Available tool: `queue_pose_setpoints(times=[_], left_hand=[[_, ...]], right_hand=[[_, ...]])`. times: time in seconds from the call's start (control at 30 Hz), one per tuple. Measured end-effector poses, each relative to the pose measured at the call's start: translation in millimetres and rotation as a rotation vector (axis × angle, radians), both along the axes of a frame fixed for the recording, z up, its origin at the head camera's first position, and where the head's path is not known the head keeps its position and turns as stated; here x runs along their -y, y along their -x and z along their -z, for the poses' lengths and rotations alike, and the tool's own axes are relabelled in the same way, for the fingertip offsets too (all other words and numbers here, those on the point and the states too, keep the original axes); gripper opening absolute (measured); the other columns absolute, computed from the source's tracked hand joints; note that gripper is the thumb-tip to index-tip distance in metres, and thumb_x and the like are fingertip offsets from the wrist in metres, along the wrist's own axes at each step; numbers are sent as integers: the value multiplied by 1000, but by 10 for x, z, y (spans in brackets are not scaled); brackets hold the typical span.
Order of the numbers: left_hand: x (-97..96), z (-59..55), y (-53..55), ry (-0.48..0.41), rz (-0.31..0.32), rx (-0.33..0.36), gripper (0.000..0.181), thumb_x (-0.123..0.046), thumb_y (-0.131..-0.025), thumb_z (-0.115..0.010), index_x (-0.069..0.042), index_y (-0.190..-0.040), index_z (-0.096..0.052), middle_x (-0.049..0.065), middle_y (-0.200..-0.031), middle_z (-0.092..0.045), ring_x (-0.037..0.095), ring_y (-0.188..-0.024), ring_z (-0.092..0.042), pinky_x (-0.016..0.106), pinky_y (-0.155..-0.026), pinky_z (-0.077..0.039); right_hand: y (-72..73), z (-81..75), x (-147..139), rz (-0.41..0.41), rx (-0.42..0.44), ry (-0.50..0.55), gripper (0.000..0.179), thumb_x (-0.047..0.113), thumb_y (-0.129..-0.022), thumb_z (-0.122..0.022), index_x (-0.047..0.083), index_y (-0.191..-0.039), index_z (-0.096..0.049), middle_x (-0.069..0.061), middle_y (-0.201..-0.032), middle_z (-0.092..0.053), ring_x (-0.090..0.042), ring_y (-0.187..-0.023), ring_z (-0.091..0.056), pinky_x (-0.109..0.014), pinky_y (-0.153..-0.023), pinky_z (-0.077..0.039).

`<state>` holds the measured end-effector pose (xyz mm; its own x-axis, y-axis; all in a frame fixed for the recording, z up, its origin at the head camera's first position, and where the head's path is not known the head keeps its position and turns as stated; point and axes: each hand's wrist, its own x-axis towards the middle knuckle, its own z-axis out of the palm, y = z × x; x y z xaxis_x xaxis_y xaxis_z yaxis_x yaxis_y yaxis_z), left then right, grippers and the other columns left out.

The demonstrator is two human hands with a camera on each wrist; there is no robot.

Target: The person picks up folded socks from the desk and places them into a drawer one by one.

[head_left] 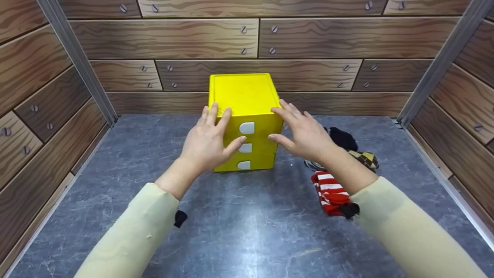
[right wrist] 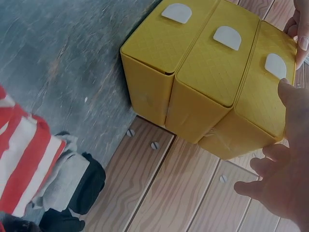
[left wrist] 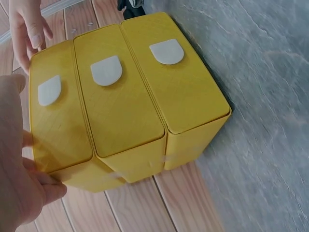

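Observation:
A yellow cabinet with three stacked drawers (head_left: 247,94) stands upright near the back wall, its white half-round handles (head_left: 247,127) facing me. My left hand (head_left: 204,141) is at its upper left front corner, fingers spread and fairly straight. On the opposite side, my right hand (head_left: 307,133) has its fingertips by the upper right edge, thumb apart from the others. In the right wrist view, the right hand (right wrist: 277,188) is beside the cabinet's top end. The left wrist view shows the left hand (left wrist: 24,179) close against the cabinet. All drawers look closed.
To the right lie socks: a red and white striped one (head_left: 332,189), a black one (head_left: 342,138) and an argyle one (head_left: 364,159), partly behind my right arm. A small black object (head_left: 180,218) shows beside my left sleeve. Wood-patterned walls (head_left: 204,38) enclose the grey surface (head_left: 247,231).

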<state>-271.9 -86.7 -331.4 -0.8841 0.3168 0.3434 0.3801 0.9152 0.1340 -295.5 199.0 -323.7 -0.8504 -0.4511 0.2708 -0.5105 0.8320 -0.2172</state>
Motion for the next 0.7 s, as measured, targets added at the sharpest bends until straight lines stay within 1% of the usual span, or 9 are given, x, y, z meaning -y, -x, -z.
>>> queue_pose_setpoints(times=[0.43, 0.7], left_hand=[[-272, -5, 24, 3, 5, 16, 87, -71, -103, -45, -16, -169, -30, 23, -173, -20, 46, -158, -22, 56, -119, -38], [-365, -12, 47, 6, 15, 20, 87, -71, -103, -45, -17, -170, -29, 22, -174, -19, 46, -158, -21, 56, -119, -38]], right_hand=[[0, 31, -269, 20, 4, 17, 76, 61, -105, -57, 22, -167, -36, -4, -177, -17, -31, -161, -21, -63, -126, -17], [0, 27, -361, 26, -3, 31, 76, 60, -105, -57, 21, -166, -36, -6, -177, -18, -33, -161, -22, -65, -125, -18]])
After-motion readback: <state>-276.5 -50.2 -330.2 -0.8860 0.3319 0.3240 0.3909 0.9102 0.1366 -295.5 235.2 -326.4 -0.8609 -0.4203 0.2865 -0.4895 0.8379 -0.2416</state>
